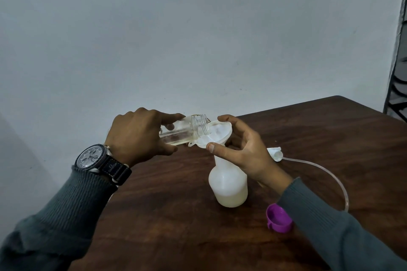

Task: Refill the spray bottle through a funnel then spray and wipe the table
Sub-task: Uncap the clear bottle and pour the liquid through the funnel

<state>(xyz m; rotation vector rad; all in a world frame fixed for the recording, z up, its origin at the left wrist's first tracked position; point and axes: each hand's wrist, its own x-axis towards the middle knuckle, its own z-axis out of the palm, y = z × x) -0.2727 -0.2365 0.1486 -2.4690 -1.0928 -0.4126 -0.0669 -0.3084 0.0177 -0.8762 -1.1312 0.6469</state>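
Note:
A white translucent spray bottle point(228, 185) stands upright on the dark wooden table point(176, 215), with pale liquid in its lower part. A white funnel point(217, 133) sits in its neck. My right hand point(244, 149) pinches the funnel's rim between thumb and fingers. My left hand point(137, 136) grips a clear glass jar point(185, 131), tipped nearly flat with its threaded mouth over the funnel and a little liquid along its lower side.
The white spray head point(275, 153) lies on the table right of the bottle, its clear dip tube point(337, 180) curving toward my right sleeve. A purple lid point(278, 220) lies open side up near my right forearm. A pale wall stands behind the table.

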